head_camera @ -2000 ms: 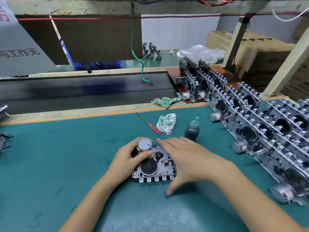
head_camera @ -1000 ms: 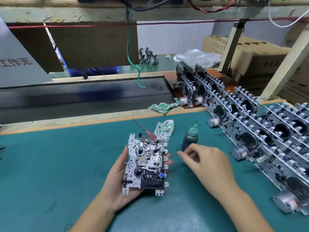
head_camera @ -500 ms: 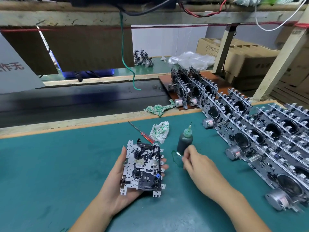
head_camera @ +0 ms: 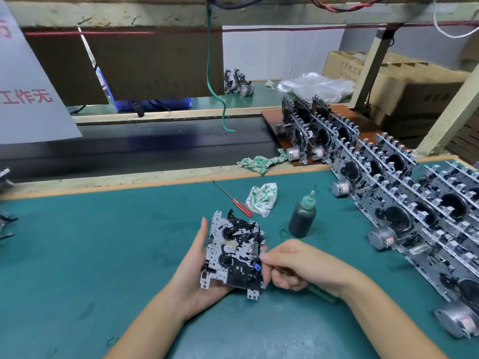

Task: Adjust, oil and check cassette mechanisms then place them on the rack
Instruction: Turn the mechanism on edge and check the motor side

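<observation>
**Oiling tool at the mechanism's edge**

I see my left hand cradling the cassette mechanism from beneath, raised above the green desk and tilted up toward the camera; the thumb lies along its left edge, so that grip is wrapped round the plate. My right hand is just right of the mechanism, its grip pinching a thin green-handled tool whose front end I cannot make out behind the fingers; the fingertips touch the mechanism's right edge near a small blue part. The dark oil bottle stands upright beyond and to the right of the mechanism. A red-handled screwdriver and a crumpled cloth lie behind it. Rows of finished mechanisms stand on edge far to its right.
</observation>
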Motion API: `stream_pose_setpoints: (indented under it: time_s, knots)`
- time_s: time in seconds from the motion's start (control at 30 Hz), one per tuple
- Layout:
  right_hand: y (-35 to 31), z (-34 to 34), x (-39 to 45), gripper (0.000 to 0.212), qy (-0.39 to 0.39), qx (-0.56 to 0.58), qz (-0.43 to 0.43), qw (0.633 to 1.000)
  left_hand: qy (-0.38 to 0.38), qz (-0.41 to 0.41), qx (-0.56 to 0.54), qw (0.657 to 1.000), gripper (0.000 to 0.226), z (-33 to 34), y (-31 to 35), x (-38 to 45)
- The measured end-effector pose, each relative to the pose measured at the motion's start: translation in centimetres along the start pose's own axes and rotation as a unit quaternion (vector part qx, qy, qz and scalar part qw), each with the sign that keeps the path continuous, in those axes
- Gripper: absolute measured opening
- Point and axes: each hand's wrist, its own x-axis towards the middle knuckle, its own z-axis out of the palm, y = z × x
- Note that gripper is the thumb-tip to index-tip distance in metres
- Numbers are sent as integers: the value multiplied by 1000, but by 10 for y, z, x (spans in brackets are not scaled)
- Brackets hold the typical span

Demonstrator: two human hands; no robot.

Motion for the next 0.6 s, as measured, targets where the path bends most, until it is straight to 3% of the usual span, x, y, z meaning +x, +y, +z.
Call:
stream_pose_setpoints:
  time_s: [0.13, 0.27, 0.6]
  knots:
    - [0, 1, -5, 38, -11, -26, 10, 1000, 17, 2, 14, 1000, 79, -1, -1, 3]
    - [-1, 3, -6, 42, 25, -20, -3, 999, 20, 4, 26, 999, 72, -1, -1, 4]
    - [6, 7, -3, 42, -17, -8, 8, 1000, 29, 0, 38, 999, 75, -1, 0, 2]
